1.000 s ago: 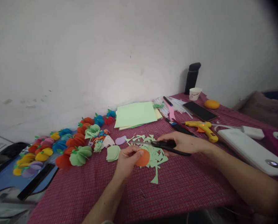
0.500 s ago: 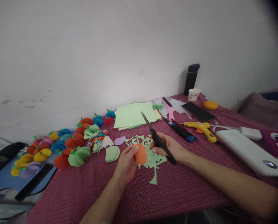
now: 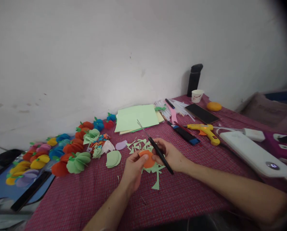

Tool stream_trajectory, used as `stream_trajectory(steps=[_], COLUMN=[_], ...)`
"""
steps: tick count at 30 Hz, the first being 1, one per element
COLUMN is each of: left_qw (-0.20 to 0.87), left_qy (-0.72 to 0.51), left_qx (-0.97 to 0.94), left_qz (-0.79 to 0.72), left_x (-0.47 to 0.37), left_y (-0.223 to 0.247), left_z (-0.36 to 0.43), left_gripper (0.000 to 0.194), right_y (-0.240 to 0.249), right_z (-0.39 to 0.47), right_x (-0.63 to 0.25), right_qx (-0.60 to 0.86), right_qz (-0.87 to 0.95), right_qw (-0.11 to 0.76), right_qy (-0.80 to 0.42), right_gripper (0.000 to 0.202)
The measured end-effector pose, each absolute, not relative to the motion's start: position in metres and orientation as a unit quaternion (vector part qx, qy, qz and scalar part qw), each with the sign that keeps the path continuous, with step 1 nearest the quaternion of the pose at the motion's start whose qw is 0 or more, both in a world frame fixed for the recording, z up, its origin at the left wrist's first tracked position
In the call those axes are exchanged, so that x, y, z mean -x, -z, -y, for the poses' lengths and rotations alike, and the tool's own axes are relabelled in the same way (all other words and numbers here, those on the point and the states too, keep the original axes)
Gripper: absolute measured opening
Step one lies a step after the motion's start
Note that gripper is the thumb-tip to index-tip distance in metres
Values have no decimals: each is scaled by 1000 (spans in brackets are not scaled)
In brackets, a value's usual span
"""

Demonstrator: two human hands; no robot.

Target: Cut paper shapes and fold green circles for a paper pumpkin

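Observation:
An orange paper circle (image 3: 148, 161) is pinched between the thumb and fingers of my left hand (image 3: 134, 170). My right hand (image 3: 170, 154) grips black-handled scissors (image 3: 160, 154), their blades pointing up and away to the left. Fingertips of the right hand reach the right edge of the orange paper; whether they also pinch it I cannot tell. Beneath both hands lies a heap of light green paper scraps (image 3: 156, 183). To the left is a small stack of light green paper rounds (image 3: 113, 159), with a lilac paper piece (image 3: 121, 145) behind it.
Paper pumpkins (image 3: 78, 162) in many colours crowd the left side. Green sheets (image 3: 137, 117) lie at the back. On the right are a yellow glue gun (image 3: 207, 131), a blue-black cutter (image 3: 185, 134), a phone (image 3: 201, 113), a white power bank (image 3: 256, 155), a paper cup (image 3: 197, 95) and a black bottle (image 3: 194, 80).
My right hand has come left with the scissors, and its fingertips now meet the orange paper. The scissors have turned more edge-on. The whole view has shifted slightly.

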State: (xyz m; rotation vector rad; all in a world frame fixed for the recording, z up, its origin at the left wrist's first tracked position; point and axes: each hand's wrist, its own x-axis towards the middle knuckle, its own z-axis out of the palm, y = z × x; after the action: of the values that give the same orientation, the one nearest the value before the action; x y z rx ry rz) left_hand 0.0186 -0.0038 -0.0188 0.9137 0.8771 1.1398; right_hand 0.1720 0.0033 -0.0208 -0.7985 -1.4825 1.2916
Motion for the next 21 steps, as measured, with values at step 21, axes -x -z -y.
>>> stream_trajectory(steps=[21], left_qw=[659], left_qy=[-602], left_qx=[-214], left_qz=[-396], left_x=[0], left_y=[3], left_z=[-10], left_gripper=[21], right_y=[21], right_z=[1], right_x=[-181], right_qx=[290], right_qz=[621], right_qw=[311], right_qy=[-658], right_gripper=[35])
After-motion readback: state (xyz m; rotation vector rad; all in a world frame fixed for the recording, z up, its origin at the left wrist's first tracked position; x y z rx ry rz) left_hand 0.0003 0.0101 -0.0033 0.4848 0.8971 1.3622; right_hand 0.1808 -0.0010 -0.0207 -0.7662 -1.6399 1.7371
